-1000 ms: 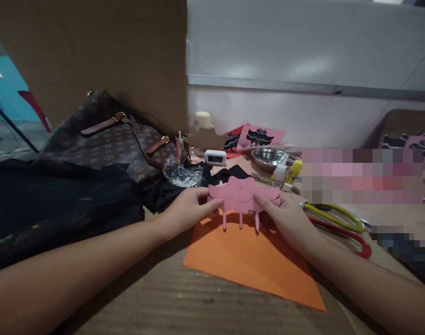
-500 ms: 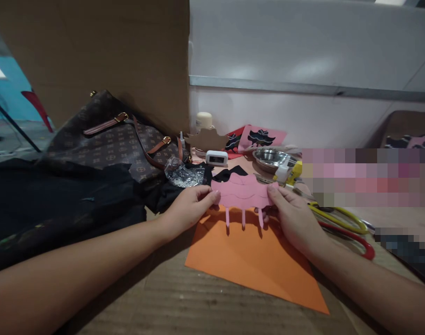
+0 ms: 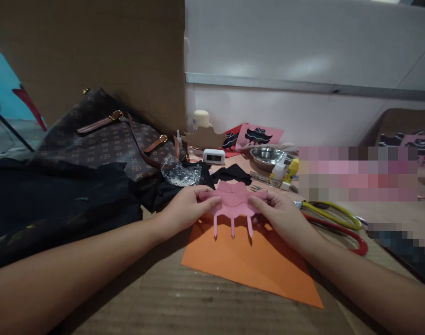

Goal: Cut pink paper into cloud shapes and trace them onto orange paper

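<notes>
- Cardboard work surface: lay under everything and carried the orange sheet.
- Patterned handbag: lay well to the left of the orange sheet and behind it, against an upright cardboard panel, apparently pushed aside.
- Orange sheet: lay flat on the cardboard, serving here as the landmark.
- Scissors: rested just to the right of the orange sheet, blades closed, within easy reach.
- Left hand: pinched the left edge of the cut-out above the sheet's far edge.
- Right hand: pinched the opposite edge, so the piece was kept spread.
- Pink foam cut-out: was held just over the sheet's far edge, its three prongs hanging down towards the sheet.
</notes>
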{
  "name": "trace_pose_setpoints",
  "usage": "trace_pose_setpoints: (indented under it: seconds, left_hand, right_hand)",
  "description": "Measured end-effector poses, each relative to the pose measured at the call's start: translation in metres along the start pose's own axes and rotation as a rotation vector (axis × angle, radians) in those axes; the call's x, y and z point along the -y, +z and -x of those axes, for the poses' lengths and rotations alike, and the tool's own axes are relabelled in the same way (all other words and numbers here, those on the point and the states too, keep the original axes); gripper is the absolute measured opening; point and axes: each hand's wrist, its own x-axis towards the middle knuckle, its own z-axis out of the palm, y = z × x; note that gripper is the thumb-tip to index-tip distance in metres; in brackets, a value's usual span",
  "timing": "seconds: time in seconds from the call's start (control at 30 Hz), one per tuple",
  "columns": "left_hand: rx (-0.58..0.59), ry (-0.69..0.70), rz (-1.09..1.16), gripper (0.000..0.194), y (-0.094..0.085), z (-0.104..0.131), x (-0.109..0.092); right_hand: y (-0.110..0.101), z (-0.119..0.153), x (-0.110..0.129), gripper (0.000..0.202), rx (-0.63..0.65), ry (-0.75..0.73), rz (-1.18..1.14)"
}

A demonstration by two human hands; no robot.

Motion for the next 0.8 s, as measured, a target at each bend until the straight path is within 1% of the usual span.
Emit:
trace_pose_setpoints:
  seconds: [0.23,0.4,0.5,0.7,0.8]
  left_hand:
    - [-0.031,-0.003,-0.058,0.03,-0.0013,0.0008,-0.001]
    - [-0.02,-0.009,-0.049,0.028,-0.0004,0.0005,-0.0033]
    - [-0.036,-0.011,-0.058,0.026,-0.0001,-0.0002,-0.005]
    - [-0.042,0.003,-0.08,0.029,-0.0017,-0.0005,-0.0014]
    - [-0.048,0.015,-0.095,0.03,-0.0022,0.0002,0.0001]
  right_hand:
    - [0.0001,-0.0006,-0.0017,0.048,0.019,-0.026,-0.068]
    - [-0.002,-0.0042,-0.003,0.04,0.018,-0.03,-0.047]
    - [-0.0009,-0.0035,-0.0015,0.04,0.012,-0.015,-0.041]
    - [-0.0006,-0.0016,-0.001,0.05,0.007,-0.051,-0.091]
    - [-0.0027,-0.0033,-0.0038,0.053,-0.017,-0.054,-0.128]
